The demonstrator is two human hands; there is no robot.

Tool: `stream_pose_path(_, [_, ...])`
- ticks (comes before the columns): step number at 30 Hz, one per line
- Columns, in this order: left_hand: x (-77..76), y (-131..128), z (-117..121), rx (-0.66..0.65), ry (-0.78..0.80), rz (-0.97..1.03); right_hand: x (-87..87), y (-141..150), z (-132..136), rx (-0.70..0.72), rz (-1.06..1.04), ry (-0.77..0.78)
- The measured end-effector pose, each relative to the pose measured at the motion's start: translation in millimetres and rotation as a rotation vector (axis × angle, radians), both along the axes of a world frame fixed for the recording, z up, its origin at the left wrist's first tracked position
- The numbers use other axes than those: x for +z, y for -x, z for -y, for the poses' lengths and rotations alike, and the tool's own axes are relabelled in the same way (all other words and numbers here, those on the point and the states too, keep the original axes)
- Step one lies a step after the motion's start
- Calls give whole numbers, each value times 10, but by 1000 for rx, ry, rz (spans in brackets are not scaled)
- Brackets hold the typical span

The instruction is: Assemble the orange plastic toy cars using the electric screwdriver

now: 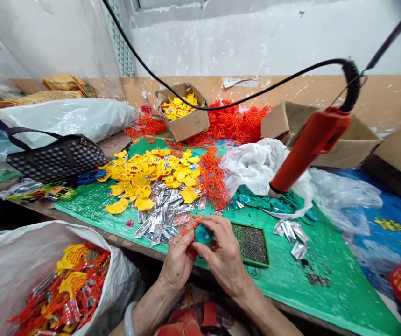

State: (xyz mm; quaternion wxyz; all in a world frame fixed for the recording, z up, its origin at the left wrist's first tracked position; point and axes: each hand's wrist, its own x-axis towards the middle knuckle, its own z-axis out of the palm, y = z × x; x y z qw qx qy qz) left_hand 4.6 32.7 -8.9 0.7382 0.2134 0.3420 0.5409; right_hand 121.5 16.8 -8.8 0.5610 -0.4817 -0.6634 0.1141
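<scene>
Above the front edge of the table, my left hand (pixel 179 256) and my right hand (pixel 225 254) close on a teal plastic piece (pixel 203 234) from both sides. An orange lattice piece (pixel 186 221) sticks out past my left fingertips, against or behind the teal one; my fingers hide how they join. Beside my right hand stands a green tray (pixel 267 255) of small dark screws (pixel 252 242). Silvery flat pieces (pixel 160 214) lie just beyond my left hand, next to a heap of yellow plastic pieces (pixel 144 175).
A red electric screwdriver (pixel 308 151) hangs over the right side on a black cable (pixel 273 91). A white sack (pixel 116 261) with mixed parts stands front left. At the back are a carton (pixel 189 128), orange lattice pieces (pixel 223 123) and a checked bag (pixel 58 158).
</scene>
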Motion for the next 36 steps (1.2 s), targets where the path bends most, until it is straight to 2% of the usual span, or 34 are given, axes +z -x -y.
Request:
stream_pose_path(7, [39,64,223,26,-19,19,9,111,225,-21,32,37])
stream_pose_path(15, [-52,144,408,75,-33,31,-69,166,348,-30,-6,29])
stream_pose_path(20, [-41,164,466,18,-47,2,-100,167,397,-36,-30,31])
stream_pose_path(28, [-19,217,643,21,-28,-62,-254,271,597,-33,-20,20])
stream_pose_path(36, [54,137,641,-67,-21,-157,-256,236,714,-43,-84,86])
